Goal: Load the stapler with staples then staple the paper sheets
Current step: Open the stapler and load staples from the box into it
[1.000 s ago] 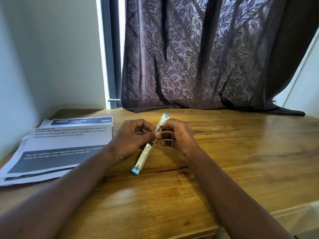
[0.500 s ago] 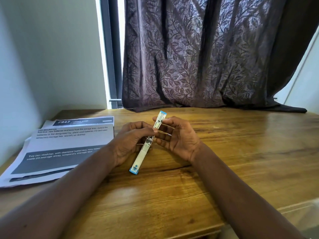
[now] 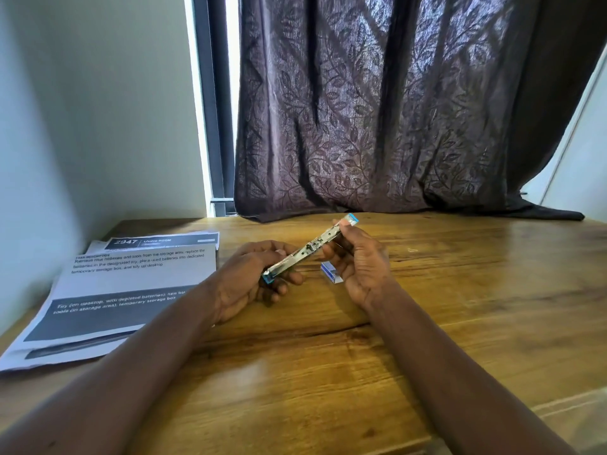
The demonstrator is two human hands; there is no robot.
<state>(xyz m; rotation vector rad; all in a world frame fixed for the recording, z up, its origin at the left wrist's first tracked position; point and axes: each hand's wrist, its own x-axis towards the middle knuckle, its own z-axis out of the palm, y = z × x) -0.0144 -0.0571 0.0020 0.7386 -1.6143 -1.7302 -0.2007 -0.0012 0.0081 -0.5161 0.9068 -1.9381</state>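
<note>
A slim blue and white stapler (image 3: 307,249) is swung fully open into one long strip, its metal inside facing me. It is held in the air above the wooden table (image 3: 427,307). My left hand (image 3: 253,284) grips its near blue end. My right hand (image 3: 356,261) pinches the far half, near the other blue tip. A small blue and white staple box (image 3: 331,272) lies on the table just under my right hand. Printed paper sheets (image 3: 131,290) lie in a loose stack at the left of the table.
A dark leaf-patterned curtain (image 3: 394,110) hangs behind the table and drapes onto its far edge. A pale wall (image 3: 82,126) closes off the left side. The table's front edge runs along the lower right.
The stapler has been lifted off the table and tilted flatter, turning its metal inside toward me. The staple box, earlier hidden by my right hand, now shows.
</note>
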